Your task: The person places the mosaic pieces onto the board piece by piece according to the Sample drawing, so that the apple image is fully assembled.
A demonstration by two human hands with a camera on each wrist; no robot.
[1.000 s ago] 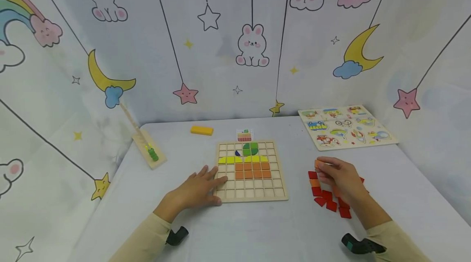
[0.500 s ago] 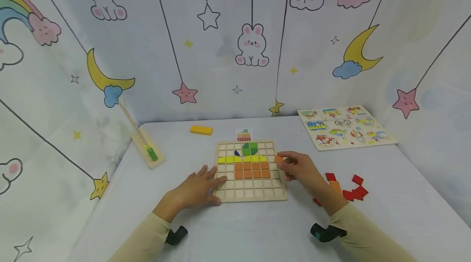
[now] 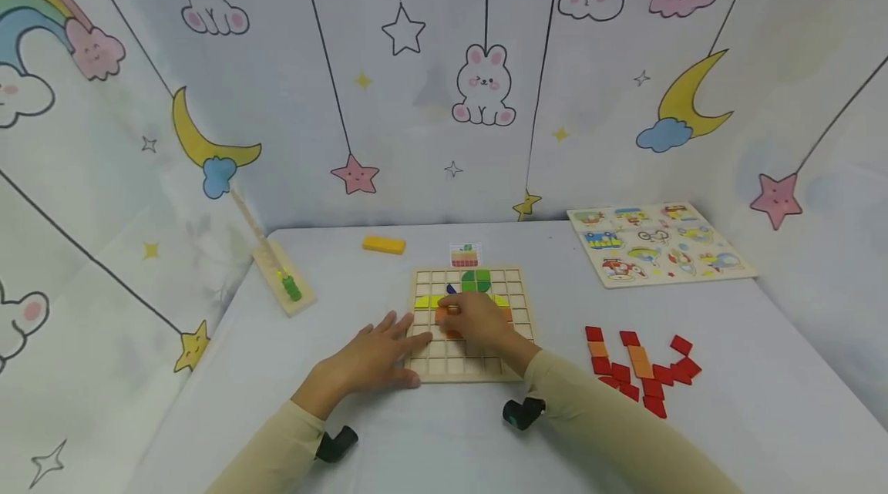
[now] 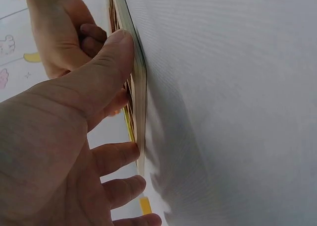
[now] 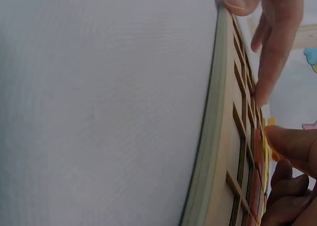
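A square wooden grid board (image 3: pixel 433 368) lies on the white table. My left hand (image 3: pixel 371 357) rests on its left edge with fingers spread; the left wrist view shows the thumb (image 4: pixel 119 50) against the rim. Over the board's middle, my right hand (image 3: pixel 486 322) pinches an orange tile (image 3: pixel 453 310) between thumb and fingers, at the left part of the orange rows. Green tiles (image 3: pixel 475 280) and a small dark blue piece (image 3: pixel 452 289) sit in upper cells, above a row of yellow pieces (image 3: pixel 422 301). The right hand hides several orange tiles (image 3: pixel 508 314).
Loose red tiles (image 3: pixel 682 344) and orange tiles (image 3: pixel 640 361) lie to the right. A picture card (image 3: pixel 465 255) sits just behind the board. Farther back are a yellow block (image 3: pixel 384 245), a wooden picture puzzle (image 3: pixel 659 247) and, at left, a wooden stand with a green caterpillar (image 3: pixel 290 287).
My right hand has carried an orange tile leftward from the loose tiles to the board's middle. My left hand has stayed on the board's left edge.
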